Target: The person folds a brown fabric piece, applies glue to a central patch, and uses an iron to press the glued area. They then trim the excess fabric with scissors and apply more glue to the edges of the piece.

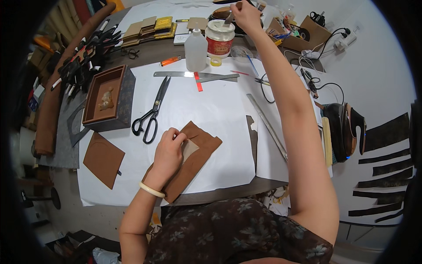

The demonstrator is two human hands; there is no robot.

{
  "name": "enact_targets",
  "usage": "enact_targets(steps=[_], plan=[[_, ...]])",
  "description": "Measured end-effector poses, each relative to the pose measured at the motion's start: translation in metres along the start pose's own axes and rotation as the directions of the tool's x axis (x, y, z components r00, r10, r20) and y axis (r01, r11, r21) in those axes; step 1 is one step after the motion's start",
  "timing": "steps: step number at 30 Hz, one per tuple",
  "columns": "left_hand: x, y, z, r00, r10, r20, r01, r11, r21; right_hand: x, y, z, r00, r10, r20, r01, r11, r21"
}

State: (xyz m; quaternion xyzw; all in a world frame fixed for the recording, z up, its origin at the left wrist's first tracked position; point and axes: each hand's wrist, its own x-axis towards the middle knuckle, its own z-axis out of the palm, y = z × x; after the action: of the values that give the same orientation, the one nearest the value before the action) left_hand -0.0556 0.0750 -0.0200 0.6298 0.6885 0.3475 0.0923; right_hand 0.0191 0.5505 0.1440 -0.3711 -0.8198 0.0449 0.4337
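My right hand (247, 18) reaches to the far side of the table, closed on the handle of a flat brush (228, 19). The brush's lower end is at the mouth of a white jar with a red label (219, 40), which has pale stuff on its rim. Nearer to me, my left hand (169, 152) has its fingers curled on a long brown leather piece (200, 158). A paler beige patch (190, 148) shows beside those fingers. Part of the leather is hidden under my left hand and wrist.
Black-handled scissors (154, 112) lie left of the leather, with a leather-lined box (125, 99) and another brown piece (103, 159) beyond. A clear bottle (196, 50) stands by the jar; metal rulers (189, 75) lie before it. An iron (347, 132) stands at right.
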Motion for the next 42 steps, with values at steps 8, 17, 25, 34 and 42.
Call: enact_targets(steps=[8, 17, 25, 34, 42], plan=[[-0.006, 0.004, -0.013, 1.000, -0.001, 0.003, 0.001, 0.997, -0.084, 0.042, 0.017, 0.053, 0.991, -0.135, 0.007, 0.135, 0.989, -0.058], [0.001, -0.001, -0.002, 0.997, 0.034, -0.065, -0.044, 0.987, -0.155, 0.070, 0.074, 0.066, 0.996, 0.074, 0.051, -0.051, 0.935, -0.350], [-0.004, -0.005, -0.004, 0.996, -0.005, -0.085, -0.008, 0.987, -0.158, 0.041, 0.007, 0.052, 0.982, 0.147, 0.117, -0.113, 0.960, -0.255], [-0.001, -0.005, -0.002, 0.996, 0.003, -0.089, -0.017, 0.987, -0.160, 0.077, 0.058, 0.034, 0.953, -0.093, 0.289, 0.164, 0.958, -0.233], [-0.001, -0.003, -0.003, 0.996, -0.007, -0.091, -0.009, 0.985, -0.171, 0.056, 0.011, 0.036, 0.892, -0.082, 0.444, 0.202, 0.952, -0.229]])
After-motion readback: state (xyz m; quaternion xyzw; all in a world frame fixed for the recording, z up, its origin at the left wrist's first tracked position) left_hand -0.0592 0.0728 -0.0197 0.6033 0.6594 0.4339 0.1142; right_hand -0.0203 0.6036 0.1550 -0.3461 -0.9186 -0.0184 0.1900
